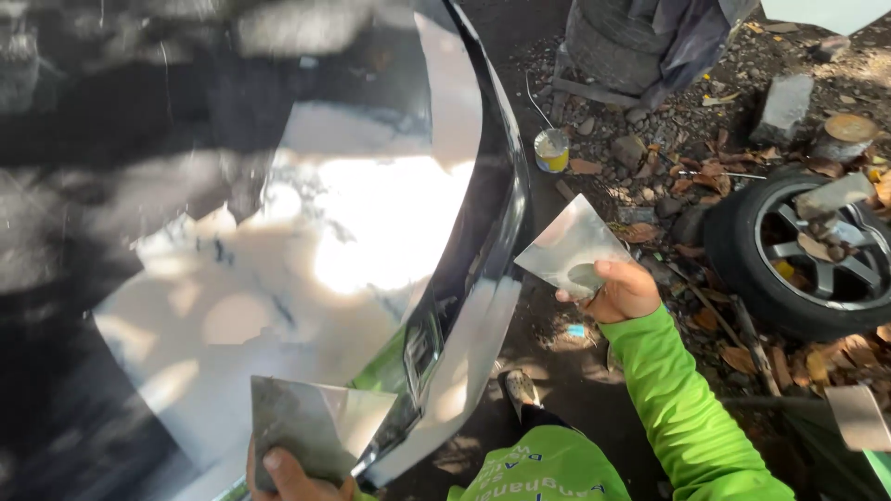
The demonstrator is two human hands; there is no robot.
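Two metal spreader plates: left hand (292, 473) is gripping one (311, 431) against the glossy car panel (306, 232); right hand (620, 289) is holding another (568, 246) beside it. Pressing flat seems best.

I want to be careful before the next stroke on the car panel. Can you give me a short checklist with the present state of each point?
1. Left hand grips its flat metal scraper: ok, thumb pressed on the blade.
2. Right hand grips the second metal scraper: ok, held away from the panel.
3. Filler on the second scraper: ok, one small grey dab near the thumb.
4. Pale filler patch even on the dark car panel: cannot tell, sun glare hides the surface.
5. Small tin upright on the ground: ok.
6. Ground near the wheel: not ok, stones and dry leaves lie about.
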